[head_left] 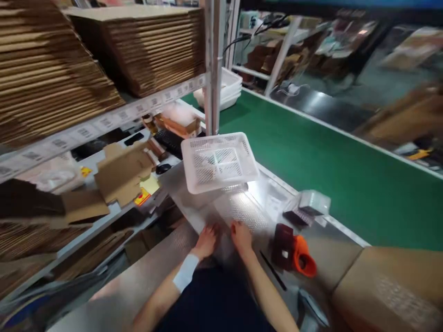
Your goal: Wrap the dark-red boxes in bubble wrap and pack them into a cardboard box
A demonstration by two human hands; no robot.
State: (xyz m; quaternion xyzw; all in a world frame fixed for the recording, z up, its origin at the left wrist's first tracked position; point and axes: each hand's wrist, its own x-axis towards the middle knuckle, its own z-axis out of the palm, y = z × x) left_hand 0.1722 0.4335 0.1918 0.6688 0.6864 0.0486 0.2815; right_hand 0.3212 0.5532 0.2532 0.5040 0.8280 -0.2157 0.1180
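My left hand (206,240) and my right hand (242,236) are low over the metal bench, close to my body, with fingers curled inward. Between them and just ahead lies a see-through, dotted sheet that looks like bubble wrap (244,211); both hands pinch its near part, though blur hides the fingertips. Beyond it a white perforated plastic basket (221,167) sits at the bench's far end, with something pale and hard to make out inside. To the right of my right hand are an orange tape dispenser (304,258), a dark maroon box (283,246) and a thin black stick (273,271).
A green conveyor belt (328,152) runs along the right, with stacked white baskets (226,90) at its far end. Small boxes (313,203) rest on its edge. Cardboard stacks (166,50) fill the left shelf. A large carton (398,286) stands front right. A metal post (212,69) rises ahead.
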